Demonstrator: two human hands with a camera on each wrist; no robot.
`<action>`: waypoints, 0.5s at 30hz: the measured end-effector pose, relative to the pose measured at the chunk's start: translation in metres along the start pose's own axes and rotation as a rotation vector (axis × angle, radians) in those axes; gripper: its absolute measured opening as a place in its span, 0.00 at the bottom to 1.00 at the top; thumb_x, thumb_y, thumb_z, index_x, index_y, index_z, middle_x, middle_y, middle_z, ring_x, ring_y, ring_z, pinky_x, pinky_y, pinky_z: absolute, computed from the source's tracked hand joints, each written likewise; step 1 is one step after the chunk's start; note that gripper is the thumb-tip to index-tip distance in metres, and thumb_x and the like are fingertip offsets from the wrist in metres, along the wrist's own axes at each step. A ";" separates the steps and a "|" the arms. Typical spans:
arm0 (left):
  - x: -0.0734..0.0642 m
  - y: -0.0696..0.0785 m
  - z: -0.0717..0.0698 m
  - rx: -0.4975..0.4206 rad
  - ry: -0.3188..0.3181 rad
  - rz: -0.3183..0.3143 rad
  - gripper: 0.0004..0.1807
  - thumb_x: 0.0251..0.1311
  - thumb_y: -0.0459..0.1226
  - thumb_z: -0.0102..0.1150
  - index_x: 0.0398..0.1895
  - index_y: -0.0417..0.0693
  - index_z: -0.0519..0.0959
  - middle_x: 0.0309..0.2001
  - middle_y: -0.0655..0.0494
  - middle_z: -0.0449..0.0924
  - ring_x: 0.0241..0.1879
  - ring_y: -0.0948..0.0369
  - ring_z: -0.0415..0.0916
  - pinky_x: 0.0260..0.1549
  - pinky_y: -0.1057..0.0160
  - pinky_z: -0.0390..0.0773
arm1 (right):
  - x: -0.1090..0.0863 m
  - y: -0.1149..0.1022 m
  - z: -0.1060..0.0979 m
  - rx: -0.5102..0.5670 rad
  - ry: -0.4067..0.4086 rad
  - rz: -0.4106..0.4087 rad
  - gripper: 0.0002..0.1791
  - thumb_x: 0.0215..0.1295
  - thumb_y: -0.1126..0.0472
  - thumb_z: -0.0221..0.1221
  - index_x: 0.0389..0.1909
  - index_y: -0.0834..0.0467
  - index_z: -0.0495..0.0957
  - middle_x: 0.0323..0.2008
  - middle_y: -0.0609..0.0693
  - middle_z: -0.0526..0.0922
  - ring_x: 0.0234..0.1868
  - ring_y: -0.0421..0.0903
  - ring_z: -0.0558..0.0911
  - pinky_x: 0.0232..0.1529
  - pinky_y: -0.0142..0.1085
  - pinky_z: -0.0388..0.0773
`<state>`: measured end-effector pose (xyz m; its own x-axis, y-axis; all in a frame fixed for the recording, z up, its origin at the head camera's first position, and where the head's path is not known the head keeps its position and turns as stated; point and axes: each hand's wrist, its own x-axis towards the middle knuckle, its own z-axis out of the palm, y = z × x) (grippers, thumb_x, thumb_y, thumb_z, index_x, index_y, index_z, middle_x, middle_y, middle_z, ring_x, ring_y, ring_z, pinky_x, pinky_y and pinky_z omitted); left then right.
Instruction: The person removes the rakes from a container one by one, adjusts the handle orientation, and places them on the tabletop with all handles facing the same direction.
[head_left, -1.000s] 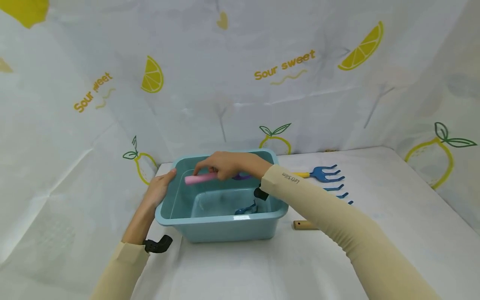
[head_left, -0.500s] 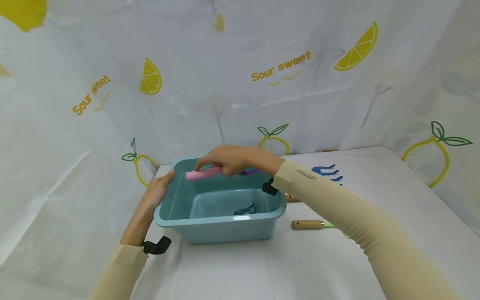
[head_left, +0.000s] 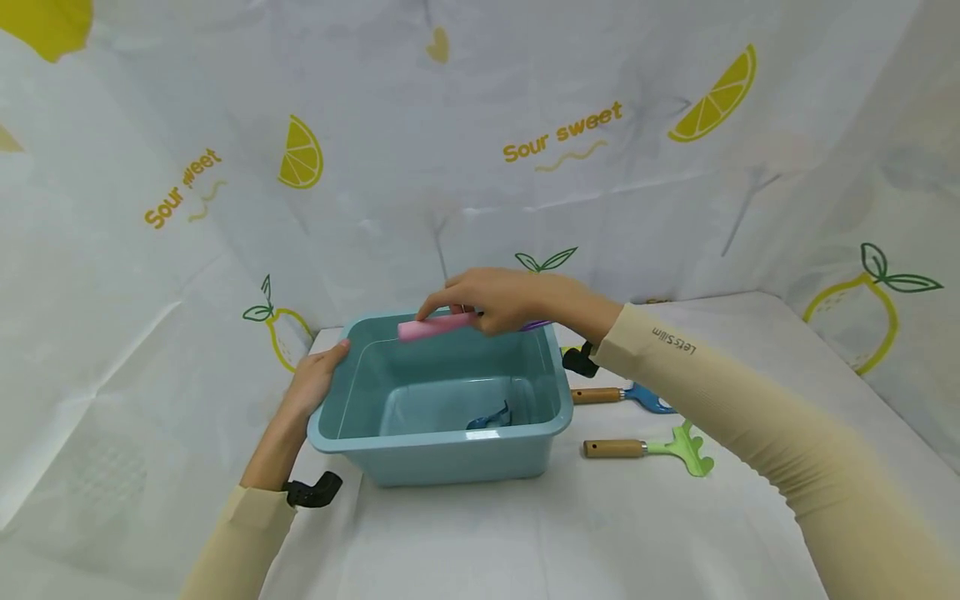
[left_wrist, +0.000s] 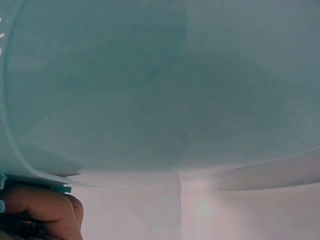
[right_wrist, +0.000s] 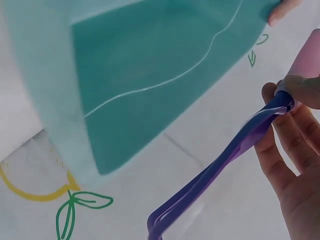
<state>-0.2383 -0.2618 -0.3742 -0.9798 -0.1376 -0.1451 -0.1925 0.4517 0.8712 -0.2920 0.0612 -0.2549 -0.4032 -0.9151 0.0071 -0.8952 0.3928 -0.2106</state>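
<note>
My left hand [head_left: 318, 379] grips the left rim of a light blue plastic basin [head_left: 450, 460]; its curled fingers [left_wrist: 47, 207] show under the rim in the left wrist view. Over the basin's back right side, my right hand [head_left: 501, 300] holds a small garden tool by its pink handle [head_left: 435, 327]. The purple metal head [right_wrist: 200, 182] slants away from the thumb and fingers in the right wrist view, its far end cut off by the frame. Inside the basin, near the front right, lies a small blue pronged piece [head_left: 491, 418].
Right of the basin lie a green rake [head_left: 686, 450] with a wooden handle and a blue-headed tool [head_left: 648, 398] with a wooden handle [head_left: 597, 396]. Behind them, a yellow bit shows beside the right wrist. A lemon-print sheet [head_left: 420, 208] hangs close behind the basin.
My right hand has moved right and upward with the pink-handled tool, from over the basin's middle toward its back right rim. The sleeve now uncovers the green rake. My left hand stays put.
</note>
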 end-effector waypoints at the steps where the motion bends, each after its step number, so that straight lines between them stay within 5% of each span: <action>1: 0.000 0.000 0.000 -0.002 -0.002 -0.001 0.41 0.77 0.62 0.43 0.67 0.32 0.74 0.43 0.51 0.83 0.35 0.67 0.78 0.33 0.68 0.80 | -0.003 0.001 -0.001 -0.003 0.005 0.003 0.39 0.62 0.77 0.48 0.68 0.39 0.75 0.45 0.47 0.81 0.44 0.46 0.77 0.47 0.40 0.77; 7: 0.000 -0.001 0.000 -0.013 -0.013 -0.002 0.40 0.76 0.63 0.44 0.62 0.32 0.77 0.31 0.60 0.80 0.30 0.68 0.77 0.29 0.67 0.79 | -0.023 0.003 -0.005 -0.025 0.033 0.045 0.35 0.64 0.74 0.51 0.67 0.39 0.76 0.43 0.47 0.81 0.44 0.46 0.78 0.47 0.41 0.77; 15: 0.000 -0.003 0.000 -0.022 -0.015 0.010 0.40 0.77 0.62 0.43 0.63 0.31 0.76 0.31 0.61 0.81 0.29 0.68 0.78 0.28 0.67 0.80 | -0.050 0.009 -0.012 -0.062 0.059 0.097 0.33 0.67 0.72 0.53 0.66 0.38 0.76 0.42 0.46 0.80 0.43 0.46 0.77 0.45 0.40 0.76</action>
<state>-0.2375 -0.2630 -0.3762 -0.9824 -0.1203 -0.1431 -0.1816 0.4333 0.8828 -0.2818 0.1115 -0.2457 -0.4969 -0.8665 0.0474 -0.8609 0.4854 -0.1521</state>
